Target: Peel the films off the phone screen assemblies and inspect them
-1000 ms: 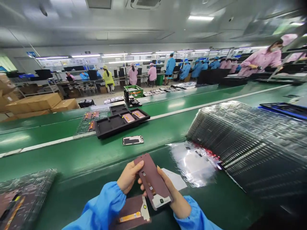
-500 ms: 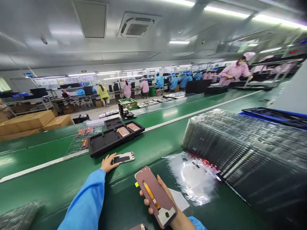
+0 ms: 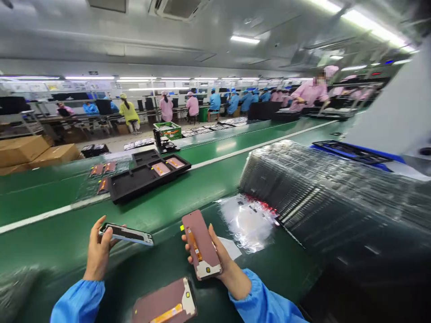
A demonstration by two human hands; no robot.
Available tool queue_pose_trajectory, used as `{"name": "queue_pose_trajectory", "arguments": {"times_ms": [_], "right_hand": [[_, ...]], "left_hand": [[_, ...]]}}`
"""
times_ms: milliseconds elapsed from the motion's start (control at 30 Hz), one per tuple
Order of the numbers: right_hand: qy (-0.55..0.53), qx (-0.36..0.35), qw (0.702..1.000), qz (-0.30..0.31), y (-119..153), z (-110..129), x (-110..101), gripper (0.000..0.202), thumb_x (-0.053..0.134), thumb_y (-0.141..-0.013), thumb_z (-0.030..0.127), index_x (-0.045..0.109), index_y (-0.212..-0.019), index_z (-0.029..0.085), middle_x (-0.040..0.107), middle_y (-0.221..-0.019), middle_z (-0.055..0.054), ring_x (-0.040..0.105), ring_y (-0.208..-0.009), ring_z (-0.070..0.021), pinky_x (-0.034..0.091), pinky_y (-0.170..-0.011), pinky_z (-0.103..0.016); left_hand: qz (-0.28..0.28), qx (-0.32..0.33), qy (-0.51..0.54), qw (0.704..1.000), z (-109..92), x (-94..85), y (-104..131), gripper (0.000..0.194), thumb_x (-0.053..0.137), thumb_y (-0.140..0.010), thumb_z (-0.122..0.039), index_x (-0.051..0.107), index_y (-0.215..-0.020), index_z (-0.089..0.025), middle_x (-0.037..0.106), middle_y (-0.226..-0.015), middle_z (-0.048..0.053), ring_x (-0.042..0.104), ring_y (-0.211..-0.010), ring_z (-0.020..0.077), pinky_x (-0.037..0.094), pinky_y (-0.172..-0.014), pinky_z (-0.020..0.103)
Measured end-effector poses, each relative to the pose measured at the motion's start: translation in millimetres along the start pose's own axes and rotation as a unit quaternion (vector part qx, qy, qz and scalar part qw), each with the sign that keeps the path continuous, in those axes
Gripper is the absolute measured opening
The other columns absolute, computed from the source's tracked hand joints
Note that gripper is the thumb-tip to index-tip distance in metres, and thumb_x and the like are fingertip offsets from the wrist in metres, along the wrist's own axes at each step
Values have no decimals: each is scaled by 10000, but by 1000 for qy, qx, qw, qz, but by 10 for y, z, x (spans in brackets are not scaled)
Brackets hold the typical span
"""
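My left hand [image 3: 99,246] grips one end of a phone frame [image 3: 129,234], thumb on top, and holds it tilted above the green surface. In my right hand [image 3: 220,251] lies a pinkish-brown display panel [image 3: 202,242] with an orange flex cable, its fingers wrapped round the sides. A second such panel [image 3: 164,303] rests on the dark green mat at the bottom, below and between both hands. Beyond them, a black tray [image 3: 134,184] holds two similar panels [image 3: 160,168] in its compartments.
Clear plastic trays [image 3: 323,193] stand stacked at the right, beside a pile of transparent films [image 3: 247,222]. A clear tray with panels [image 3: 97,169] lies at the back left. Cardboard boxes [image 3: 57,154] and seated people are farther off. A person in pink [image 3: 310,94] stands at the back right.
My left hand has lifted the phone frame off the green surface and brought it nearer. The lower panel shows more fully. The view has shifted.
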State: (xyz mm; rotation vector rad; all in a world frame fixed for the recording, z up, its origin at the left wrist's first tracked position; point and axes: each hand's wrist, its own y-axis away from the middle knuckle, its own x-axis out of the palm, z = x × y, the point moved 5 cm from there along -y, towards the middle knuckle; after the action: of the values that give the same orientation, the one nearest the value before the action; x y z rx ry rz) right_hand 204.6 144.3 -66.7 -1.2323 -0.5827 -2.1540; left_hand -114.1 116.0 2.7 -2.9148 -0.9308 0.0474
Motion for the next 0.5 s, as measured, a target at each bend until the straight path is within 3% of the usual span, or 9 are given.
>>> {"name": "queue_pose_trajectory", "arguments": {"times_ms": [67,133,267,367,500], "right_hand": [[10,-7,1000,-1,103,13,65,630,751,-770,630,642,-1185,168,668,-1208,-109,653,-1012,-232,556,-849,-373],[46,-28,999,-5,195,35,146,633,844,-709,546,636,-1208,216,646,-1259,-94,616,-1110,-252,517,-948,-413],[240,-129,962,0,364,82,378,705,811,-707,614,598,-1285,269,580,-1355,-116,576,-1195,-300,476,-1018,-484],[374,-163,912,36,473,26,563,778,768,-726,652,544,-1362,266,543,-1395,-149,543,-1247,-336,446,-1054,-522],[507,-158,842,91,559,-99,728,748,751,-765,622,543,-1389,265,536,-1406,-151,497,-1297,-351,412,-1089,-520]], "left_hand": [[21,-55,101,993,-42,-26,412,868,764,-687,-601,410,-1416,-290,693,-911,17,696,-912,269,548,-824,369],[43,-106,151,982,-40,-12,825,880,796,-642,-613,481,-1375,-242,734,-982,75,692,-974,307,543,-844,377],[83,-141,233,959,-20,94,1460,880,843,-555,-623,577,-1307,-251,679,-1239,127,599,-1177,387,519,-941,451],[113,-135,260,949,-22,182,1691,891,872,-534,-587,580,-1312,-264,646,-1282,130,577,-1198,410,509,-959,484],[149,-124,231,953,-20,212,1775,957,867,-525,-609,550,-1350,-242,613,-1310,167,621,-1112,392,506,-950,466]]}}
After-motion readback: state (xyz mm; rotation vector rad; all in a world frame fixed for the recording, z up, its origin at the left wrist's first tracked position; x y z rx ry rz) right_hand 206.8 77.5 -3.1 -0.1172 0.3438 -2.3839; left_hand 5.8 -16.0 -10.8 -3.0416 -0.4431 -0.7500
